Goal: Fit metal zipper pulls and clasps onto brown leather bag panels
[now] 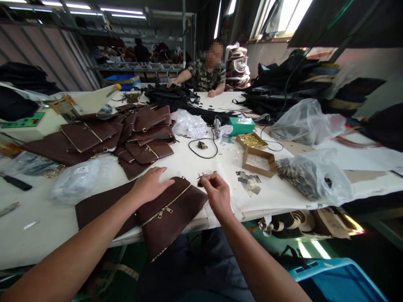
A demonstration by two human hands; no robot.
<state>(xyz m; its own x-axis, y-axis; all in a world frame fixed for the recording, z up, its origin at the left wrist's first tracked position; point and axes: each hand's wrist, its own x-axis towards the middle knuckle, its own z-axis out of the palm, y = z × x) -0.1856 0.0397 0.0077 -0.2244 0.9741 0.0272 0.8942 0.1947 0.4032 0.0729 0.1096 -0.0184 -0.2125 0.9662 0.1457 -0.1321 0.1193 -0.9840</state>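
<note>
Leather (pixel 184 212) lies beneath the left hand (pixel 150 184), grip released; the right hand (pixel 217 193) pinches a small part (pixel 199 183).

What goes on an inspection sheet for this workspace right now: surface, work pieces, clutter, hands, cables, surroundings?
Surface: white table, crowded.
Job's things: brown zippered piece, two zip pulls showing, one corner past the near table edge.
Clutter: brown stack, metal plates, cardboard box of small pieces, plastic bag.
Grip: left hand open over the brown zippered piece, contact unclear; right hand fingertips together at small dark bits, hold unclear.
Cables: black cable looped around a small dark bundle.
Surroundings: person across the table; blue crate low at the right.
</note>
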